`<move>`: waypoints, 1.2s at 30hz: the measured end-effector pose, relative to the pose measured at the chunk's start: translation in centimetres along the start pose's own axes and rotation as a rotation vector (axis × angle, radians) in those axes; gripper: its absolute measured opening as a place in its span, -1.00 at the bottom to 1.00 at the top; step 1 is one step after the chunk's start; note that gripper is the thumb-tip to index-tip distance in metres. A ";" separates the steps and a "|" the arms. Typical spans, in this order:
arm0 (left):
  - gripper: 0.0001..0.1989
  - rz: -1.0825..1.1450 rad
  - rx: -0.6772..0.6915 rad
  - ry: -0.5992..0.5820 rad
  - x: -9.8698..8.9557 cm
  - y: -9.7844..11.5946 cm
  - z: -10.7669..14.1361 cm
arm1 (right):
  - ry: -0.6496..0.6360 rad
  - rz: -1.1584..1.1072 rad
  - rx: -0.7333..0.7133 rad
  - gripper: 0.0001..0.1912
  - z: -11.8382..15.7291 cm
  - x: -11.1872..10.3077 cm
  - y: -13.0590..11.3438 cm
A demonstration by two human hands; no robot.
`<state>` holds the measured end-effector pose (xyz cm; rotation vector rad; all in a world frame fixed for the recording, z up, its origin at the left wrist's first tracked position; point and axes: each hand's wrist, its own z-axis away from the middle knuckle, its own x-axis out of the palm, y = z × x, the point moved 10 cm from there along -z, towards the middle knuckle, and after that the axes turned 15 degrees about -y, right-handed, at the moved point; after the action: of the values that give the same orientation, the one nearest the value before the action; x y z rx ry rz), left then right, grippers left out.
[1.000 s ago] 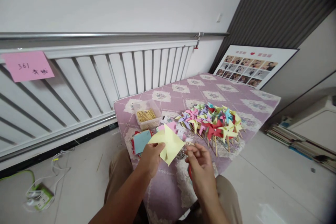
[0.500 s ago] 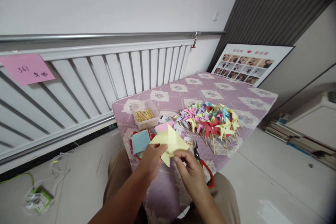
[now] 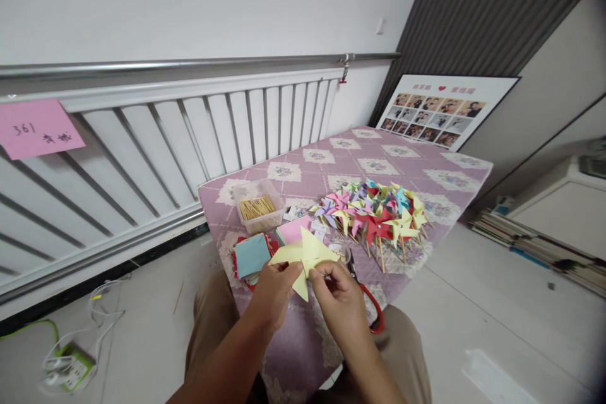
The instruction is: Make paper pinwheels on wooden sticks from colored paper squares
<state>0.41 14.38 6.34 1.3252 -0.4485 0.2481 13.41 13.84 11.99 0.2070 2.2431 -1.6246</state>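
A pale yellow paper pinwheel point(image 3: 310, 247) with pointed blades is held over the near part of the table. My left hand point(image 3: 277, 290) pinches it at the lower left, thumb near the centre. At its lower right, my right hand point(image 3: 338, 293) has fingertips pressed together on the paper, close to the middle. Just beyond lie pink paper squares point(image 3: 294, 229), and to the left a stack topped by light blue paper point(image 3: 252, 256). Red-handled scissors point(image 3: 373, 310) lie right of my right hand, partly hidden by it.
A clear box of wooden sticks point(image 3: 258, 209) stands at the left on the flowered tablecloth point(image 3: 284, 172). Many finished pinwheels point(image 3: 376, 221) are heaped at the right. A photo board point(image 3: 440, 110) leans behind; a radiator point(image 3: 265, 117) lines the wall.
My right thumb and fingers have moved slightly left and up, nearer the pinwheel's centre. The whole view has shifted a little. My left hand keeps its hold.
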 end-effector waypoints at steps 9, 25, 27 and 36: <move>-0.78 -0.017 -0.017 0.024 0.0 0.0 0.2 | 0.007 0.047 0.003 -0.80 -0.1 0.0 -0.1; -0.83 -0.135 0.038 0.093 -0.4 0.7 0.7 | -0.002 0.075 -0.005 -0.79 0.1 0.2 -1.1; -0.81 -0.175 0.043 0.087 -0.6 0.6 0.5 | -0.022 0.076 -0.013 -0.79 0.4 0.4 -1.0; -0.78 -0.308 -0.079 -0.067 -1.9 1.4 -0.5 | 0.066 -0.105 -0.003 -0.82 0.7 -4.2 1.5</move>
<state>-1.79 15.37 6.65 1.3074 -0.3013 -0.0696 17.89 14.05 12.03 0.1458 2.3417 -1.6908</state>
